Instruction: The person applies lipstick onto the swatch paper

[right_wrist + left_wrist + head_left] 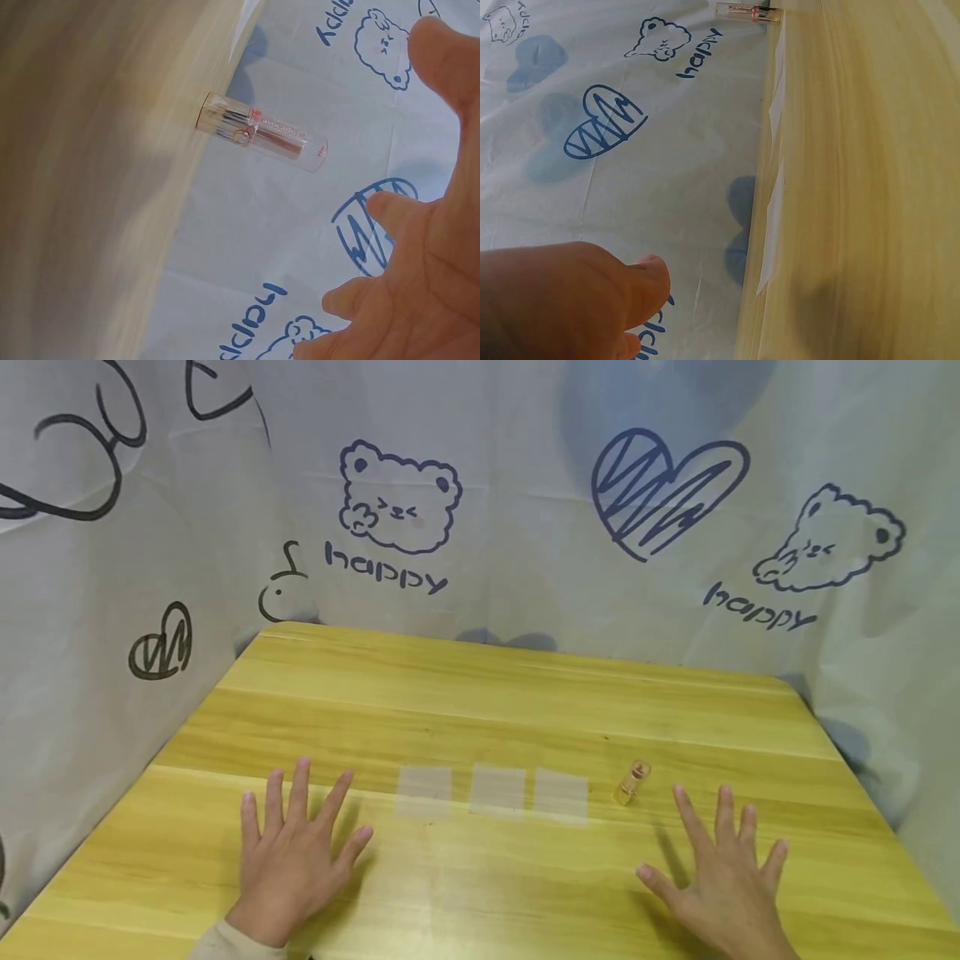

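Observation:
Fingers spread wide, my left hand [288, 864] is over the left part of the wooden table and holds nothing. My right hand [727, 889] has its fingers spread in the same way on the right side, also with nothing in it. Just beyond its fingertips a small lip balm tube [632, 782] stands upright, with a clear cap and a golden-toned base. In the right wrist view the tube [262, 131] shows pinkish print on its cap. Between the hands, three pale square patches lie in a row: a left one [423, 792], a middle one [498, 788] and a right one [561, 795].
The yellow wood-grain table [480, 893] reaches back to a white cloth wall [517, 527] with marker drawings of hearts and bears. More white cloth [67, 710] hangs along the left edge, and the right side is likewise draped.

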`<state>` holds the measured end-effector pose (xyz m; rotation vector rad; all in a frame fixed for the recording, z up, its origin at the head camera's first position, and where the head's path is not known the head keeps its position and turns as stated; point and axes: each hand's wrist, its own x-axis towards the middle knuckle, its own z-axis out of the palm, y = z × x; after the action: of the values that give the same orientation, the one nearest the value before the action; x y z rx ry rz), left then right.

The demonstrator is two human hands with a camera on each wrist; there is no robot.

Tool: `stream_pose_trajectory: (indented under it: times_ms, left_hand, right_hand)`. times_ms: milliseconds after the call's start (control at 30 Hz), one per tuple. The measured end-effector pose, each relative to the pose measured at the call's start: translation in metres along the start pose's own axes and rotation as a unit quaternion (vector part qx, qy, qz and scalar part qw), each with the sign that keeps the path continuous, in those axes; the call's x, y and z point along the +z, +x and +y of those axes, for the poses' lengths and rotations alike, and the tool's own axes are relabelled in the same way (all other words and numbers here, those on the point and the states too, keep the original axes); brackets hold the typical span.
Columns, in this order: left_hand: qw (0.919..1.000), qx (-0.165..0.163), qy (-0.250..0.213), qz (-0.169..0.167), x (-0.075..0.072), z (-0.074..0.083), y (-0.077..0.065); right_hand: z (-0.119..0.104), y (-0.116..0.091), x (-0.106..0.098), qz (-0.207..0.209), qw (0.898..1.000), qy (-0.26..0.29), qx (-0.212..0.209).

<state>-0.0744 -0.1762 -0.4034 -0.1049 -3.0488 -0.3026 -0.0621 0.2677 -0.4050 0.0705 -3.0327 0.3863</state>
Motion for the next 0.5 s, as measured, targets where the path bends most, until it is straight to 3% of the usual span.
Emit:
stream_pose_trajectory:
  times_ms: [233,500]
  left_hand:
    - [1.0000,0.005,-0.003,0.004,-0.0033,-0.0005,0.0071]
    - [0.9993,0.025,-0.020,0.022,0.0009,0.0013,0.0044]
  right_hand:
    - [0.0001,0.0045,0.0018,0.030,0.999,0.030,-0.011]
    - [0.0045,0.0090,-0.0010,0.031,0.992,0.124,-0.014]
